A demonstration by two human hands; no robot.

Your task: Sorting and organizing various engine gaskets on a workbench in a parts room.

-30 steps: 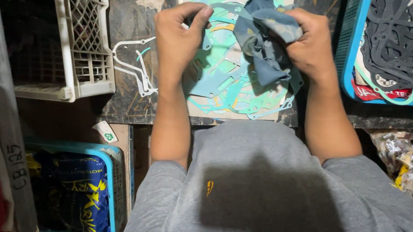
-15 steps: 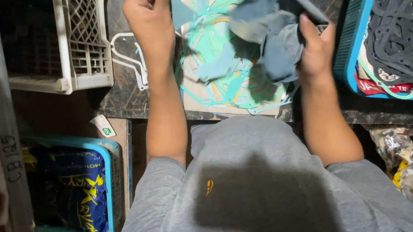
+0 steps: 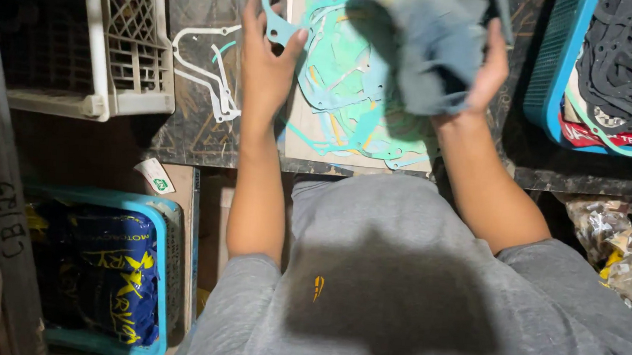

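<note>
The thin teal gasket with round holes is pinched in the left hand, with thumb and fingers closed on its edge. It hangs just above the left side of the pile of thin green and teal gaskets lying on a pale flat board. The right hand is closed around a bunch of grey-blue flat sheets, held up over the pile.

So one gasket looks picked out and is off the pile. Many more lie in the pile, so I think most of the sorting is left to do.

The board sits on the dark scratched counter. Two thin white gaskets lie left of the hand. Farther left is a white plastic crate. On the right, a blue plastic basket holds black rubber gaskets.
</note>
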